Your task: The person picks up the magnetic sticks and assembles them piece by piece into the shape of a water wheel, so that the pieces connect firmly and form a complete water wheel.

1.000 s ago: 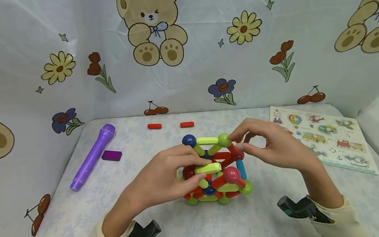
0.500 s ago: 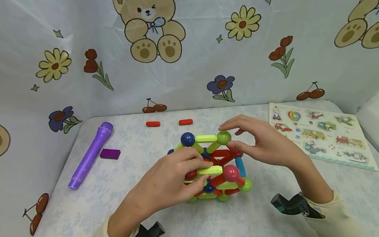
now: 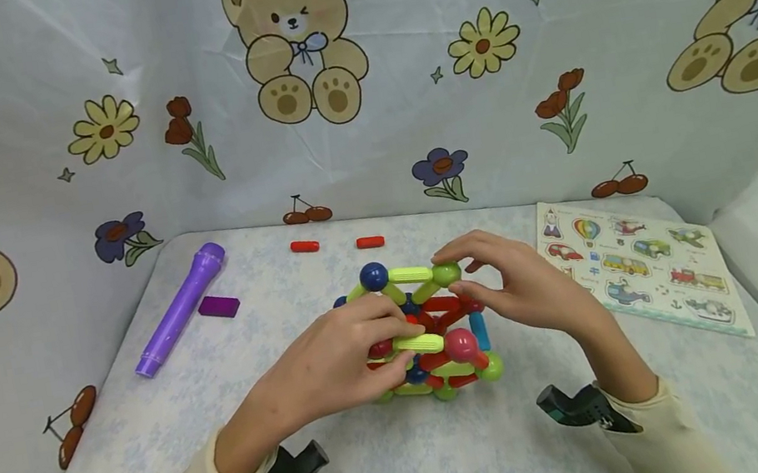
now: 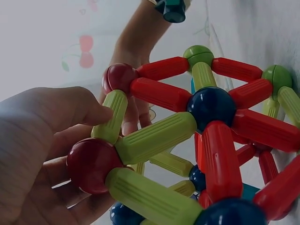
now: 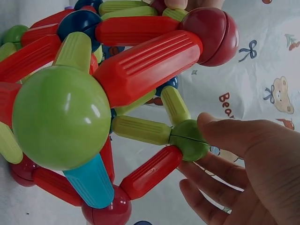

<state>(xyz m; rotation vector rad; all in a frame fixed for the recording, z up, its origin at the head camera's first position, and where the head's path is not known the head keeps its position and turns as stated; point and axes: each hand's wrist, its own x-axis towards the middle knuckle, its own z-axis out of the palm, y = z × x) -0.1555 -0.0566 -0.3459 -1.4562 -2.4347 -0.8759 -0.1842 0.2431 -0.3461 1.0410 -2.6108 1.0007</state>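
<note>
Building a toy of sticks and balls, sitting in the middle of the counter. Left hand at 9 o'clock of the toy, fingers bent round a yellow-green stick and pinching it, with a dark red ball right by the palm. Right hand at 3 o'clock, fingers bent and half closed, thumb tip touching the green ball at the top corner. Hard to tell if really pinched or only touched.

Looks like the step of fixing the top corner while holding the toy steady. Next move, most likely: small, soft push on the green ball, so the magnets click and nothing falls apart.

Far off at 10 o'clock: a purple tube and a small purple block. At 12 o'clock: two loose red sticks. At 3 o'clock: a picture puzzle board.
</note>
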